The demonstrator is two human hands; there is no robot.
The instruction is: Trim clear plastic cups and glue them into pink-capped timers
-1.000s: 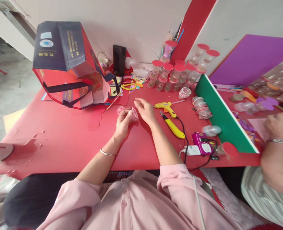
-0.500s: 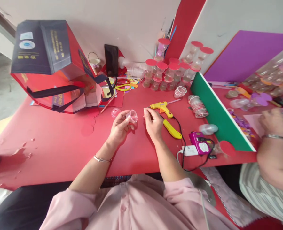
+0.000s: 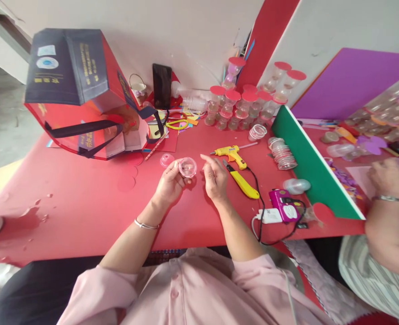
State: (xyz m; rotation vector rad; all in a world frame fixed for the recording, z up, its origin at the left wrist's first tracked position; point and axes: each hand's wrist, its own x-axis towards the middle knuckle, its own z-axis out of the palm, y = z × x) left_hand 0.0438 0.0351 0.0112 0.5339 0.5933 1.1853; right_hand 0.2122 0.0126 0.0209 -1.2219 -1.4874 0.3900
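Cup (image 3: 187,168) is clear and round-rimmed, pinched by the left hand (image 3: 169,183); right hand (image 3: 215,179) is half-curled, its grip unclear. Surface (image 3: 118,214) is red, before a white wall (image 3: 192,40).

Left hand (image 3: 170,184) holding clear plastic piece (image 3: 188,168); right hand (image 3: 215,180) near; yellow cutter (image 3: 243,182) on red table (image 3: 94,212).
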